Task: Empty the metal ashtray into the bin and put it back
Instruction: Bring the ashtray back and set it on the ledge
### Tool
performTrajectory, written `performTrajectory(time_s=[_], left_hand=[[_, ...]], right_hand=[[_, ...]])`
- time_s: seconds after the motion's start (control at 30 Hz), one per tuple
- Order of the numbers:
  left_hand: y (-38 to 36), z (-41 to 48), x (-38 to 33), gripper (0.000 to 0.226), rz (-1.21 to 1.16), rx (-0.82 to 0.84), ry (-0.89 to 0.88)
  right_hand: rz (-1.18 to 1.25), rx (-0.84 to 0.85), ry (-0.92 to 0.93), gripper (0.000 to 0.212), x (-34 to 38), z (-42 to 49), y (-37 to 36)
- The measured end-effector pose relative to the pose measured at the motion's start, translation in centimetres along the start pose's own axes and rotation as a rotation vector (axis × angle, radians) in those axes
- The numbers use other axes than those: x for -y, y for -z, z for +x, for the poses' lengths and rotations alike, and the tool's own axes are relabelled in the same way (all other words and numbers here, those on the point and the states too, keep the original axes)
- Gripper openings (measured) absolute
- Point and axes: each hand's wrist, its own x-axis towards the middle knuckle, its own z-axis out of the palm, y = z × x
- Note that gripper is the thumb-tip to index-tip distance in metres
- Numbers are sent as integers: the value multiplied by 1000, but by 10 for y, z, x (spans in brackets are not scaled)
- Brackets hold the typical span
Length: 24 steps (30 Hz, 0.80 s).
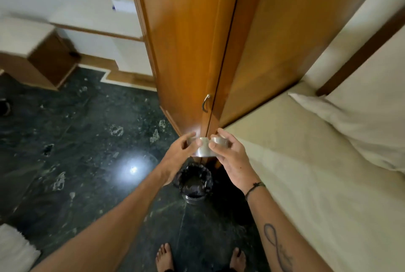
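my left hand [183,151] grips the left side of the ashtray [205,148], fingers curled on its rim. the ashtray sits in the air between both hands, in front of the wardrobe [192,52] and above the bin [194,181] with its black liner on the dark floor [76,140]. my right hand [230,153] clasps the right side. the bed [306,173] lies to the right.

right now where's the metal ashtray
In the head view, the metal ashtray is centre frame, held between the left hand and right hand, above the black-lined bin.
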Motion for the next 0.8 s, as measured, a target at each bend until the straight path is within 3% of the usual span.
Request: performTrajectory(time_s=[0.13,0.2,0.3,0.43,0.6,0.7,0.8], left_hand=[[-8,-19,-77,116,132,20,-98],[-21,-21,-108,121,167,44,-150],[-65,-20,-158,112,265,99,-263],[-129,-14,-200,109,347,141,-379],[-202,3,-215,107,434,186,-437],[-237,18,-210,122,484,183,-423],[-260,39,-195,107,525,200,-383]], right_hand=[[-285,57,131,130,71,-40,28],[-407,82,169,138,104,-57,45],[-501,70,231,136,152,-88,86],[-642,35,346,111,198,-111,144],[-838,-26,351,134,225,-121,211],[-875,-51,314,131,223,-118,246],[-892,-73,246,133,210,-104,272]])
